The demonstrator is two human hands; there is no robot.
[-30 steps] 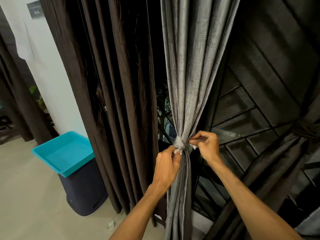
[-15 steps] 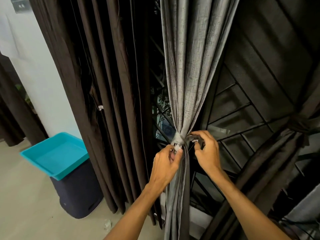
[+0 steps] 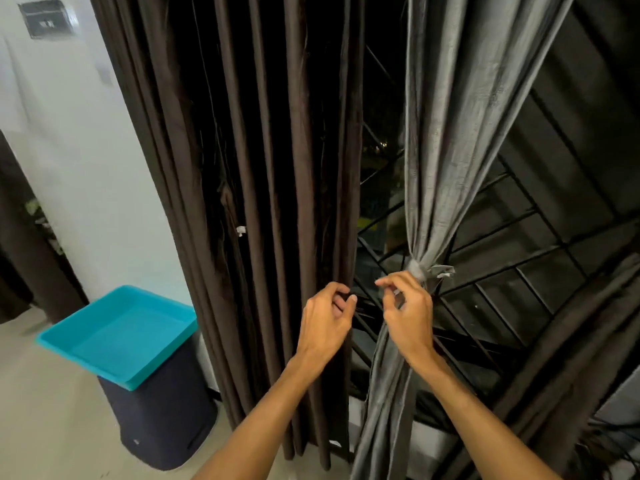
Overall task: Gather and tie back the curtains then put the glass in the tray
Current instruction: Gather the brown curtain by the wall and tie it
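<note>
Head view: the grey curtain point(image 3: 446, 150) hangs gathered, its tie knot point(image 3: 417, 270) at 3 o'clock from centre. The right hand point(image 3: 408, 308), loosely curled just below the knot, holds nothing. The left hand point(image 3: 327, 318) curls at the edge of the brown curtain point(image 3: 263, 168); I cannot tell if it grips. The teal tray point(image 3: 117, 337) sits at 8 o'clock on a dark bin point(image 3: 162, 420).

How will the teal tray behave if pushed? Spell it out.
Probably stiff: the tray keeps its flat shape though much of it overhangs the dark bin. Apt to tip or slide: nothing visible holds it there. It looks thin-walled, so probably light.
</note>
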